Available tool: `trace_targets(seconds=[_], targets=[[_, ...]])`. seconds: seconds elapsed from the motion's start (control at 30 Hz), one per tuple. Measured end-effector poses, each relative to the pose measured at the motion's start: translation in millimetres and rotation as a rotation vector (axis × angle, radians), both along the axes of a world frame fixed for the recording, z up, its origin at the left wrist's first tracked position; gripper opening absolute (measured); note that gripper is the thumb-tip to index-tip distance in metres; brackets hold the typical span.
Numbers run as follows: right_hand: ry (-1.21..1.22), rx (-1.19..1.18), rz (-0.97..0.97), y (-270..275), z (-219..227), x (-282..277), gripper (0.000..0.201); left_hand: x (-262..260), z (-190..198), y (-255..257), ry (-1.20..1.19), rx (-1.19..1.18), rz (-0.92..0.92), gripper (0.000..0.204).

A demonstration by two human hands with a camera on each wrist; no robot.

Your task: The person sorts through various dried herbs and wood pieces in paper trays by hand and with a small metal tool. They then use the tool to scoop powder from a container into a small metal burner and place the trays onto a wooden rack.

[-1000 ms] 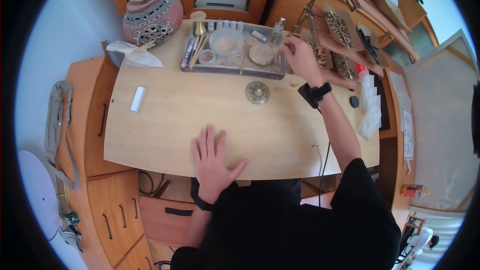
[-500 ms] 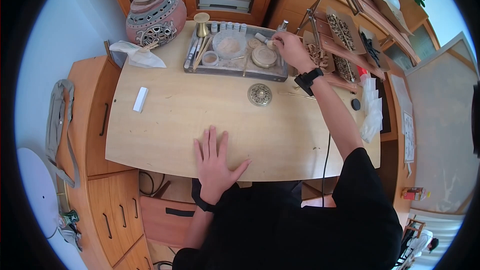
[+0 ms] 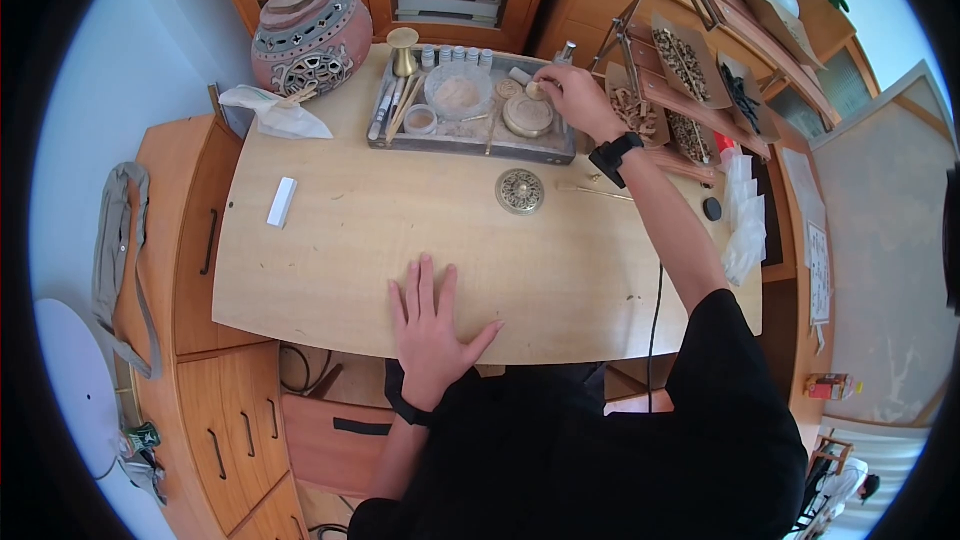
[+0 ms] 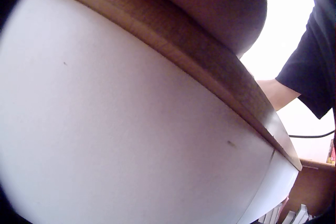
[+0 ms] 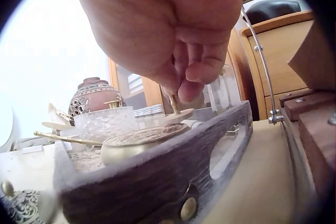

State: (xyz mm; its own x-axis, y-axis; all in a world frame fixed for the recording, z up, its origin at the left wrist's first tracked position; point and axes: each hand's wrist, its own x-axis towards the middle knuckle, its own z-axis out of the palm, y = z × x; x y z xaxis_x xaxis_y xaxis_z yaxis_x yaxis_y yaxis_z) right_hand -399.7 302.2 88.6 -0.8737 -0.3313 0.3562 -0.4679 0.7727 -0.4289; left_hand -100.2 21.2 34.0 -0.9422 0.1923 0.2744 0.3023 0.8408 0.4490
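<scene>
My right hand [image 3: 580,100] pinches the short brass stem of an ash press [image 5: 179,115] between thumb and fingers. The press's round flat plate hangs over the far rim of a small brass incense burner [image 5: 134,148] filled with powdery ash. The burner sits in the right part of a dark wooden tray [image 3: 440,143]. With fingers spread, my left hand [image 3: 430,335] rests flat on the table [image 3: 330,280] near its front edge. Before the tray lies a pierced brass lid [image 3: 521,191].
The tray also holds a glass bowl [image 3: 459,90] of powder, a small jar [image 3: 420,121] and sticks. A brass vase [image 3: 403,52] stands behind. On the right is a stepped rack [image 3: 665,112] with wood chips; at left, a white box [image 3: 282,202] and pink pierced pot [image 3: 312,37].
My right hand has moved left from the tray's right edge to the incense burner, with the ash press now visible in its fingers. My left hand stays in place.
</scene>
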Motion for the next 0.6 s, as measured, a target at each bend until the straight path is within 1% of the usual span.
trace_targets(seconds=[0.2,0.3,0.6], targets=[[-0.006,0.058,-0.009,5,-3,2,0.019,0,-1,0,0.002,0.001,-0.002,0.087],[-0.034,0.054,-0.036,4,-1,7,0.019,0,-2,0,0.009,0.003,0.0,0.087],[-0.063,0.013,-0.019,6,0,18,0.019,1,-2,0,0.014,0.0,0.001,0.086]])
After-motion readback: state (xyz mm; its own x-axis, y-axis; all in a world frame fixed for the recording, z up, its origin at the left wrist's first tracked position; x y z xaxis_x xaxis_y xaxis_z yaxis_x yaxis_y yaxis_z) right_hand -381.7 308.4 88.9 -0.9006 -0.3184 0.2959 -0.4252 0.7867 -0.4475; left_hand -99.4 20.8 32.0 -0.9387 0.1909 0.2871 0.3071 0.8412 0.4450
